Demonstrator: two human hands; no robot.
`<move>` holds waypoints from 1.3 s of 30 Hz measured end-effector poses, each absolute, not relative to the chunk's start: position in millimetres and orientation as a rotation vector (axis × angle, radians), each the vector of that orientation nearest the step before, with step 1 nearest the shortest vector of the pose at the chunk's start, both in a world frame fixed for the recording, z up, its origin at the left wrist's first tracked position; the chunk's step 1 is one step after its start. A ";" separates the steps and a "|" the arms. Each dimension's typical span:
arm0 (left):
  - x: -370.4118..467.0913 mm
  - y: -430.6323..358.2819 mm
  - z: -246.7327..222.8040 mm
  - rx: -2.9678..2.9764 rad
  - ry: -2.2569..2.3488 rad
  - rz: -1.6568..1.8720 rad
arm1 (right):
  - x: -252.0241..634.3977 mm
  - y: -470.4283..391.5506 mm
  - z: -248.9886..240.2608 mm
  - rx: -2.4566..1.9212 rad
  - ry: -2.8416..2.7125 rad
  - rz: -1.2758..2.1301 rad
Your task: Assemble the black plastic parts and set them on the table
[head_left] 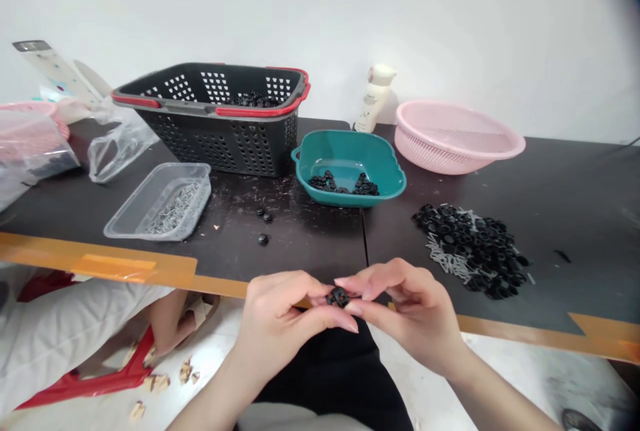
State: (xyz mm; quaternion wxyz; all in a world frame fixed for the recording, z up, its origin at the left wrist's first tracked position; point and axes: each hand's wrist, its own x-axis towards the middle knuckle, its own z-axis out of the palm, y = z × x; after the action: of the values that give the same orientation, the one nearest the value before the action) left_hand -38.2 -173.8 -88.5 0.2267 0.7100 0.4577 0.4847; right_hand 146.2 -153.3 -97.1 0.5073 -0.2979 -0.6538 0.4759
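Observation:
A small black plastic part (339, 296) with a hole in it is pinched at the table's front edge between the fingertips of both hands. My left hand (287, 314) grips it from the left, thumb below and fingers closed behind. From the right, my right hand (407, 301) presses on it with thumb and index finger. Fingers cover much of the part. Several round black pieces (263, 239) lie on the table just beyond my left hand. Right of my right hand is a heap of black plastic pieces (483, 244) mixed with thin silvery pieces (447, 259), possibly springs.
A clear tub (117, 221) holds thin silvery pieces. Behind it stands a black basket (210, 134) with red handles and black parts inside. A teal basin (345, 200) also contains black parts. Farther back are a white bottle (373, 101) and a pink basket (435, 154). A seated person's leg (167, 324) shows lower left.

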 end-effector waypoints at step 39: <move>-46.0 -168.5 -105.0 2.279 0.954 1.859 | 137.4 -169.8 -89.1 -0.864 -1.297 1.567</move>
State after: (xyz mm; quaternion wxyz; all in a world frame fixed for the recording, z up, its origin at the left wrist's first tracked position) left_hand -46.0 -168.5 -105.0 0.0248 0.7368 0.3085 0.6011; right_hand 137.4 -169.8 -89.1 0.4492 -0.3493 -0.5242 0.6336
